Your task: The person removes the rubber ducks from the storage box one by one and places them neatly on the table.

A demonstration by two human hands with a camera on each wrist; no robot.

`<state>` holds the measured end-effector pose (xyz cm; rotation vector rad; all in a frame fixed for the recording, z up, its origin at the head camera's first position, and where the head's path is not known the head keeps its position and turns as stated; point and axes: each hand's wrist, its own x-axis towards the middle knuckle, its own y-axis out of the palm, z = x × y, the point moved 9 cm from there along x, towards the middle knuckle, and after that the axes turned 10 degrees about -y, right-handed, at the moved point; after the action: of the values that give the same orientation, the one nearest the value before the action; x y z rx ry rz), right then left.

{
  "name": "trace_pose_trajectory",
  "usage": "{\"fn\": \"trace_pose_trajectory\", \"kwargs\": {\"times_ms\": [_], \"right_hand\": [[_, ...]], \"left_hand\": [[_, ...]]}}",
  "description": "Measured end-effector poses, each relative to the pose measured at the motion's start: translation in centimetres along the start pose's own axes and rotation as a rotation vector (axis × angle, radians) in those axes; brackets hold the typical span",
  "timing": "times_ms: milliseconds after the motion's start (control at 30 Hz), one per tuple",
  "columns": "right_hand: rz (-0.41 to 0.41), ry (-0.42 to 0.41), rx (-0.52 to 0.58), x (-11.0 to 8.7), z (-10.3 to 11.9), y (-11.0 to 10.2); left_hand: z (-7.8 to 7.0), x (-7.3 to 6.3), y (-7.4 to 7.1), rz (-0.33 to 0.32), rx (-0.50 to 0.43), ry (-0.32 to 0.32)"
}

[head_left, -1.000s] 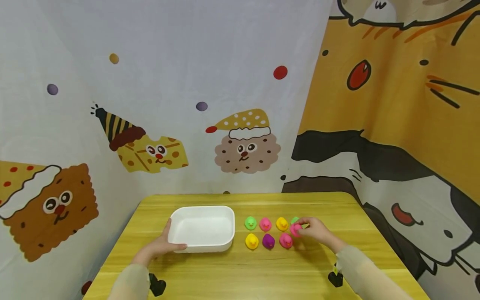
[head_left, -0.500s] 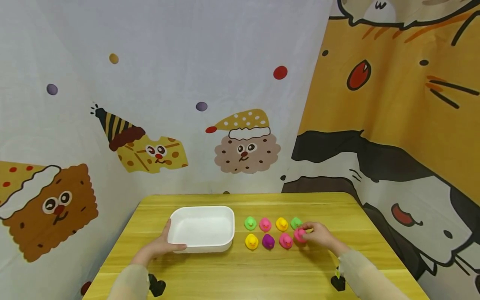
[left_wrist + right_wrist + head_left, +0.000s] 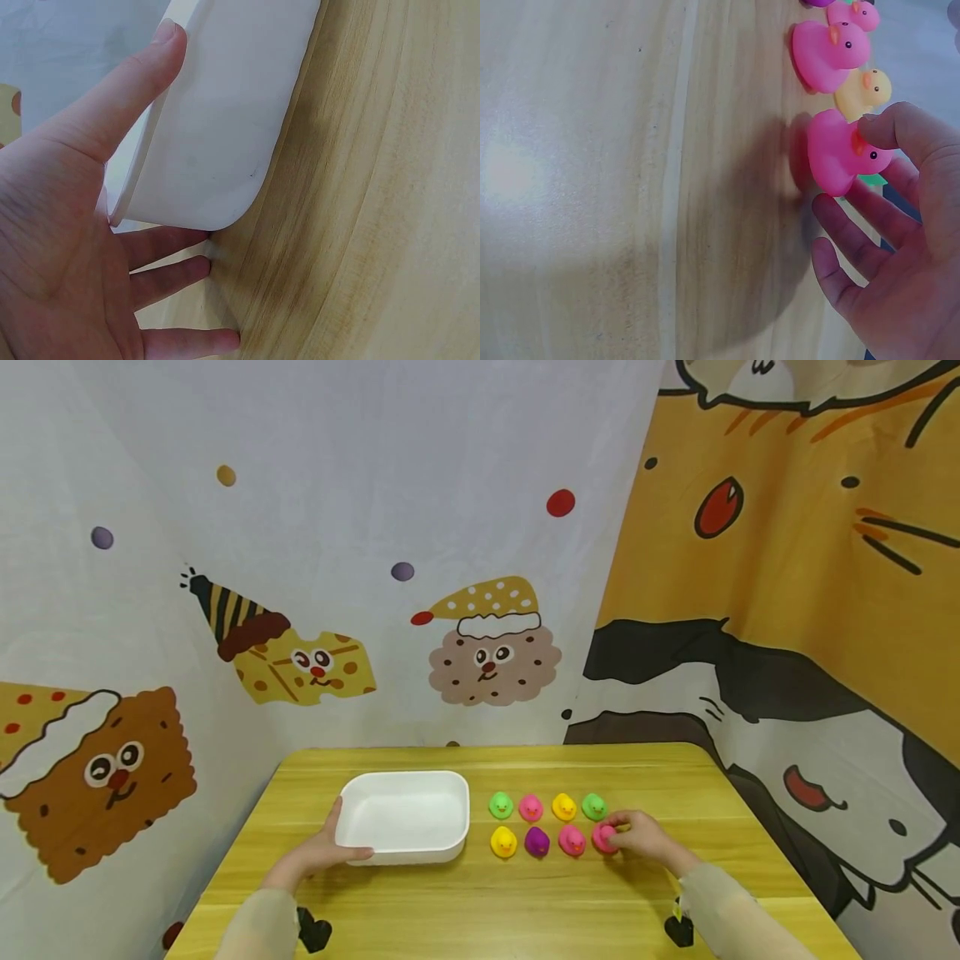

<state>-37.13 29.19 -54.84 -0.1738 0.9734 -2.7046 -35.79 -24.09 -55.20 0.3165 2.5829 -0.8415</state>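
Observation:
My right hand pinches a pink rubber duck at the right end of the front row, thumb by its beak and fingers behind it. The duck sits low at the tabletop. Beside it in the head view are another pink duck, a purple duck and a yellow duck. My left hand holds the near left corner of a white plastic tub. In the left wrist view the thumb lies along the tub's rim, with the other fingers around the corner.
Behind the front row stand a green duck, a pink duck, a yellow duck and a second green duck. The wooden table ends at a cartoon-printed cloth.
My right hand has moved the pink duck toward me and slightly right, from before the rear green duck to the end of the front row. My left hand and the tub stay put.

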Motion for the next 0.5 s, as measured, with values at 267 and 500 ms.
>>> {"fn": "trace_pose_trajectory", "kwargs": {"times_ms": [267, 500], "right_hand": [[0.01, 0.024, 0.024, -0.49, -0.34, 0.22], [0.027, 0.007, 0.064, -0.33, -0.33, 0.23]], "left_hand": [[-0.21, 0.0, 0.14, 0.009, -0.002, -0.012], [-0.39, -0.09, 0.05, 0.008, 0.006, -0.013]]}}
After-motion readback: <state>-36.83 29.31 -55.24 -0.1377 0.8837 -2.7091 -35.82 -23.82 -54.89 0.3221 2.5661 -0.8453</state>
